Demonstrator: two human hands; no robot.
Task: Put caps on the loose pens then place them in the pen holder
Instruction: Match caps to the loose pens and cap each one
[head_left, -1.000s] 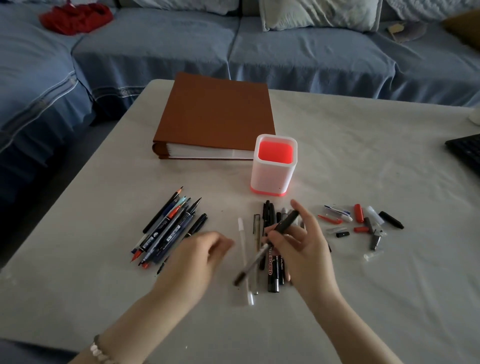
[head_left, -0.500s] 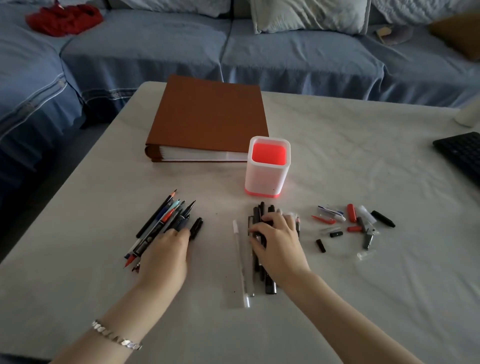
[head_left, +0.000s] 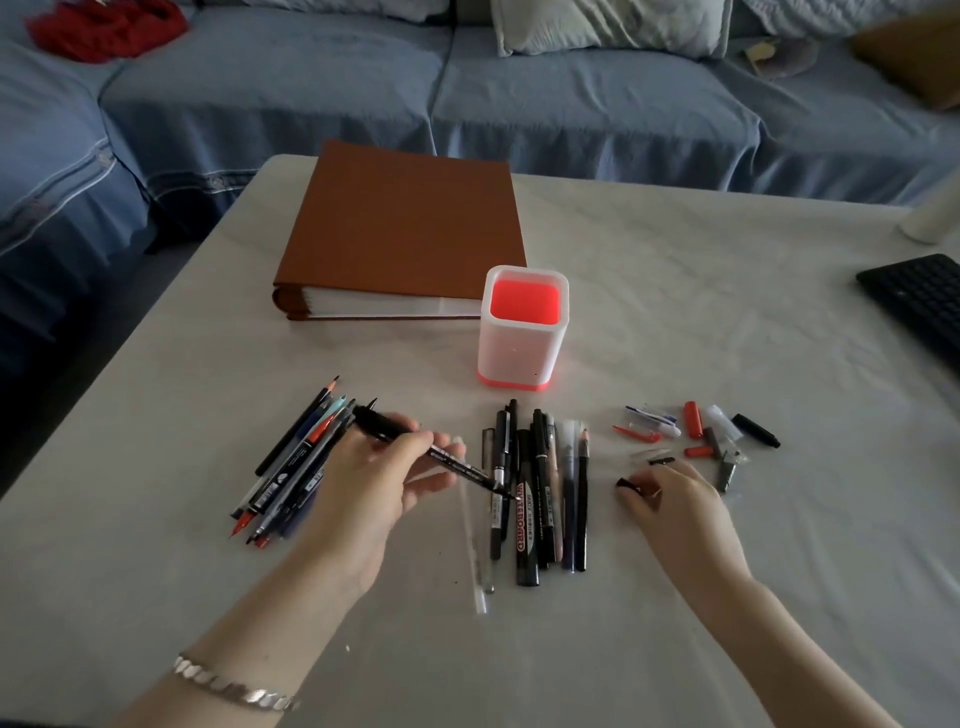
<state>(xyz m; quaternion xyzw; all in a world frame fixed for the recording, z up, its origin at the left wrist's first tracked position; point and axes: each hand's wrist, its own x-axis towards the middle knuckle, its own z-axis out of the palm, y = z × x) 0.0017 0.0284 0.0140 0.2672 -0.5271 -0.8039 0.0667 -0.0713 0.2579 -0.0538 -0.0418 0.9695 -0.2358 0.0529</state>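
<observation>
gripping a black pen (head_left: 415, 448) in the left hand (head_left: 374, 488), with fingers curled round its middle, lifted clear of the table (head_left: 701, 322) and slanted, with the fine bare tip pointing right. pinching a small black cap (head_left: 628, 484) at the fingertips of the right hand (head_left: 675, 504), low over the table towards its near edge, well apart from that tip. not yet capped, by the look of it

likely to go wrong first at the join: could miss the cap's mouth if brought together on a slant, and ink a finger or the table. may also be the wrong cap for this barrel; hard to judge the fit from here, with other loose caps (head_left: 692, 420) scattered just beyond the right hand, some black among them. would leave a cap ready to drop off later if pressed on only halfway

worth minding the row of pens (head_left: 525, 519) lying between the two hands, partly under the raised tip; could roll some towards the near edge if brushed with a wrist. same for the pile of loose pens (head_left: 291, 470) just beside the left hand, towards the left edge

aiming in the end for the pen holder (head_left: 522, 332), upright near the middle of the table, just in front of a brown binder (head_left: 410, 218), with no pen seen in it; looks light, so might tip if struck on the rim by a dropped pen
</observation>
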